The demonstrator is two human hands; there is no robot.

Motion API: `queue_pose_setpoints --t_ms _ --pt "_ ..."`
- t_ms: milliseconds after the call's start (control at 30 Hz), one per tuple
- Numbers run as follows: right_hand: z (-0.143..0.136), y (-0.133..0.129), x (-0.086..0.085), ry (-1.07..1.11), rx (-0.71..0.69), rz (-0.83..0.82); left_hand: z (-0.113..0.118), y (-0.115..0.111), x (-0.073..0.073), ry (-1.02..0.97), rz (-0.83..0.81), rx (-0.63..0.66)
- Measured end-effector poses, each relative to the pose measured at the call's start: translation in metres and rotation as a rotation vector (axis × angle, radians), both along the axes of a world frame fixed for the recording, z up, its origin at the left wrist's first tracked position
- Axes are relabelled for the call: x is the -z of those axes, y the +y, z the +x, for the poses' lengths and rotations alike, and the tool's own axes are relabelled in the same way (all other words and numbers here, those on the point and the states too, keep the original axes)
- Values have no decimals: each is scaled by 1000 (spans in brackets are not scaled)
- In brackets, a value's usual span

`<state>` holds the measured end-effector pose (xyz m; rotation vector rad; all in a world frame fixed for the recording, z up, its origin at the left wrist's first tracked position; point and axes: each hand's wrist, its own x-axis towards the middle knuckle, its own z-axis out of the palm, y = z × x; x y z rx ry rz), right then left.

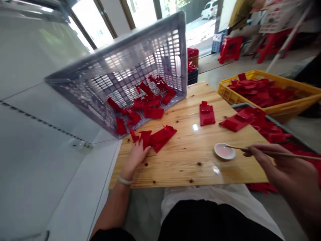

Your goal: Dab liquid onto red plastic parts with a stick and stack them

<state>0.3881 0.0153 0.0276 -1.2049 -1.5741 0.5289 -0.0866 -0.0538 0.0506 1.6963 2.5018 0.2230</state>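
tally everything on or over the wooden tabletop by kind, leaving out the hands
Grey crate, tipped on its side: 1
White dish: 1
Thin stick, in the right hand, tip at the dish: 1
Total: 3, without the red pieces, which overlap too much to count.

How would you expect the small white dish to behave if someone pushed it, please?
The small white dish would probably slide rather than tip, being low and wide. Its pinkish liquid might slosh out, since the dish looks shallow.
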Motion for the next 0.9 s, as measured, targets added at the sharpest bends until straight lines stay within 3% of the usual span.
queue_pose_setpoints --t_ms 100,267,400,533,633,700,800,900 --pt "-4 1 -12 -41 -76 -2 -21 -5 0 -177 -26 -37" --pt "3 20 3 -131 -58 -79 -40 -4 7 -512 7 -180" --pt "1 30 16 -199 -93 -138 -32 -7 9 -998 205 -368" --pt "-3 35 21 -252 -101 -164 -24 -15 3 -1201 468 -456" --pt "-3 35 21 -266 -107 -172 -12 -20 -2 -1455 640 -412" --pt "-1 34 20 -266 -109 -174 2 -19 -3 -1683 665 -343" --pt "3 34 21 -273 -101 -176 32 -11 -2 -1998 520 -256" --pt "7 36 24 -290 -80 -182 68 1 -2 -2165 366 -236"
